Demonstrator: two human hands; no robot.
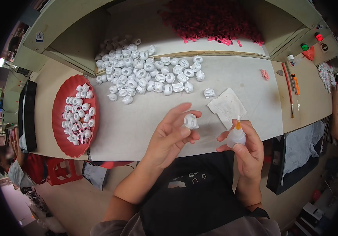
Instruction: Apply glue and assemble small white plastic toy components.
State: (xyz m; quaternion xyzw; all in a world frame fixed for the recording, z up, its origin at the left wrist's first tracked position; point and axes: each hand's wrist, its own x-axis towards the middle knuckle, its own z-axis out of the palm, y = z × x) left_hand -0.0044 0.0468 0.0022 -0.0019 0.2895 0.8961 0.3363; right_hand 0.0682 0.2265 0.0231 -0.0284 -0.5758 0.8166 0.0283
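My left hand [171, 135] pinches a small white moulded part [191, 121] with a rounded opening, held above the paper-covered bench. In my right hand [249, 149] is a small squeeze bottle [237, 137], translucent white with an orange tip and a thin needle pointing up. The needle is apart from the white part. Beyond my hands lies a folded white cloth or paper pad [228, 106], a single white part [209, 93] beside its corner. A large heap of similar white parts [141, 73] spreads to the far left.
A red scalloped tray [57, 122] at left holds white parts, some with dark-and-pink pieces. Many small pink-red pieces [216, 19] pile under the shelf. At right lie a red brush [288, 90], an orange-black cutter [295, 84] and a small white bottle [291, 59]. Other people sit at both sides.
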